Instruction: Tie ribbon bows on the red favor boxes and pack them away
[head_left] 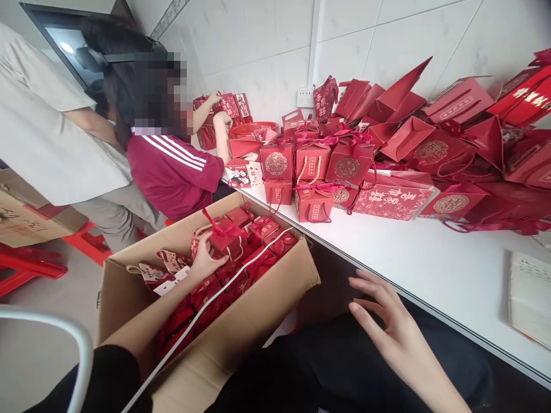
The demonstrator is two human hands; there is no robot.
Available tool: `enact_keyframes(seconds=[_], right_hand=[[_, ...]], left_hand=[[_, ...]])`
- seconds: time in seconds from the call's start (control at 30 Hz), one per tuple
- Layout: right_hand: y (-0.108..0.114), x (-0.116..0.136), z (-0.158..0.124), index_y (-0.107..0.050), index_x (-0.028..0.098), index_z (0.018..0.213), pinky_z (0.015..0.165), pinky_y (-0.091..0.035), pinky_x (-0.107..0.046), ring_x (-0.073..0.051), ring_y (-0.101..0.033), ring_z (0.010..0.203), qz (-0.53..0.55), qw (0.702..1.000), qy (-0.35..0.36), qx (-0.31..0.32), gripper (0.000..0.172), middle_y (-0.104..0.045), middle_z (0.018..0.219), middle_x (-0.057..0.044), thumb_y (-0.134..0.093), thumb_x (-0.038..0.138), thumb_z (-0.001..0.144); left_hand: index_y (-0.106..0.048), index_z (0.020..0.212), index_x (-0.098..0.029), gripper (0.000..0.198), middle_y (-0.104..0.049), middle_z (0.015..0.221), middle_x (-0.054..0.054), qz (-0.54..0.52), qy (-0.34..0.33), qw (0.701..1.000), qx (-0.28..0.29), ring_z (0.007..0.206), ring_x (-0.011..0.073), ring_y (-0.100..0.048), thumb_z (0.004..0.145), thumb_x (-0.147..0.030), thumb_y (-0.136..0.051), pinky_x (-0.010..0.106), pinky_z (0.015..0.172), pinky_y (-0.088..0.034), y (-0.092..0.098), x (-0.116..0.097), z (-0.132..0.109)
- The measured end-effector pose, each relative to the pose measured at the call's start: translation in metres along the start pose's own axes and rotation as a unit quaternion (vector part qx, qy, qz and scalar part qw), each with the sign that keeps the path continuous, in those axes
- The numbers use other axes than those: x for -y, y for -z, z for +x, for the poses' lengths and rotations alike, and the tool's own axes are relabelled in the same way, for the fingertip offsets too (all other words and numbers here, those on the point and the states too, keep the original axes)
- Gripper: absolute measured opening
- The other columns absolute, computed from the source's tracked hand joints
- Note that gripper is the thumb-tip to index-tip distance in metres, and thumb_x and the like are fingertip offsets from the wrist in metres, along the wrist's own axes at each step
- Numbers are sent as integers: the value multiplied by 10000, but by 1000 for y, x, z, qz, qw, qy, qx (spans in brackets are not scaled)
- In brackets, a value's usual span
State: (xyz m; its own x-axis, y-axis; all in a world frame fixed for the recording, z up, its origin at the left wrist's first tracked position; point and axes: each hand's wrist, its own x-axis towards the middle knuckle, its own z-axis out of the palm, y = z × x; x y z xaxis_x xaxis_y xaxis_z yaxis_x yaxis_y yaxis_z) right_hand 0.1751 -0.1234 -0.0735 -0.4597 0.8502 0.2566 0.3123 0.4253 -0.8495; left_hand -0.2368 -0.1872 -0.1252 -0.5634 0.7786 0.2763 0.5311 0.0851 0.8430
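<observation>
My left hand (207,259) reaches into a large cardboard carton (258,321), thumb and fingers around a red gift box (228,240) with a red ribbon bow on top and a pale cord handle. Under and around it, the carton holds many similar red boxes (215,292) with ribbons. Some printed cards or packets (172,281) stand at its left side. My right hand (385,318) hovers over my lap beside the table edge, fingers apart and holding nothing.
Red gift boxes (348,166) are piled on the white table (365,244) against the wall. A notebook (529,298) lies at right. A white cable (215,295) crosses the carton. A person in a maroon shirt (172,172) works at the far end; another stands behind. Red stools (30,264) are at left.
</observation>
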Motion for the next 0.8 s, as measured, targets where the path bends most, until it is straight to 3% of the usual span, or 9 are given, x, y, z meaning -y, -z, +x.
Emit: enact_keyframes(seconds=[0.1, 0.27, 0.37, 0.43, 0.53, 0.63, 0.7, 0.8], right_hand=[[2, -10, -12, -563, 259, 1126, 820, -572, -352, -238, -569, 1093, -17, 1000, -16, 6, 310, -443, 1292, -92, -544, 388, 845], [11, -30, -34, -601, 266, 1078, 768, -588, -329, -220, -643, 961, -31, 997, -76, -2, 303, -480, 1275, -87, -558, 426, 825], [13, -36, -40, -622, 268, 1042, 720, -597, -306, -205, -673, 873, -32, 996, -88, -1, 289, -518, 1239, -87, -560, 438, 817], [12, -36, -41, -630, 271, 1027, 698, -599, -297, -200, -683, 840, -34, 996, -86, -2, 284, -540, 1217, -83, -565, 443, 810], [11, -34, -40, -632, 276, 1021, 644, -601, -278, -202, -690, 813, -36, 996, -82, -2, 282, -560, 1200, -81, -575, 442, 801], [10, -33, -40, -637, 279, 1008, 604, -600, -262, -203, -694, 797, -33, 996, -78, 3, 271, -577, 1181, -81, -574, 440, 799], [10, -34, -41, -640, 280, 1004, 612, -600, -262, -201, -695, 794, -32, 997, -75, 7, 263, -587, 1174, -79, -577, 433, 799], [10, -37, -44, -640, 284, 1010, 573, -596, -242, -196, -697, 777, -31, 997, -71, 14, 260, -592, 1177, -77, -582, 424, 799]], left_hand=[[-325, 1202, -215, 718, -394, 1352, 158, -5, -22, 998, 55, 1262, 295, -427, 609, -372, -697, 399, 948, -472, -26, 24, -12], [-427, 1119, -198, 575, -536, 1216, 137, 3, -73, 994, 83, 1093, 271, -583, 633, -390, -668, 367, 823, -549, -53, 16, -13], [-462, 1095, -155, 541, -555, 1180, 151, 22, -94, 990, 100, 1088, 278, -581, 634, -361, -654, 387, 850, -532, -48, 9, -8], [-471, 1103, -138, 554, -510, 1233, 172, 41, -97, 989, 102, 1192, 323, -491, 616, -340, -639, 444, 915, -483, -41, 11, -6], [-397, 1232, -124, 654, -319, 1399, 202, 66, -95, 989, 98, 1347, 367, -249, 624, -278, -585, 515, 1013, -371, -32, 16, -5], [-300, 1347, -140, 712, -146, 1485, 167, 124, -108, 976, 139, 1393, 313, -136, 667, -183, -509, 478, 1092, -268, -28, 18, -7], [-411, 1296, -177, 628, -117, 1507, 113, 179, -119, 958, 188, 1397, 308, -124, 674, -158, -496, 463, 1114, -228, -25, 15, -8], [-560, 1151, -189, 488, -194, 1500, 87, 214, -109, 943, 231, 1383, 352, -152, 663, -191, -528, 489, 1108, -227, -16, 6, -12]])
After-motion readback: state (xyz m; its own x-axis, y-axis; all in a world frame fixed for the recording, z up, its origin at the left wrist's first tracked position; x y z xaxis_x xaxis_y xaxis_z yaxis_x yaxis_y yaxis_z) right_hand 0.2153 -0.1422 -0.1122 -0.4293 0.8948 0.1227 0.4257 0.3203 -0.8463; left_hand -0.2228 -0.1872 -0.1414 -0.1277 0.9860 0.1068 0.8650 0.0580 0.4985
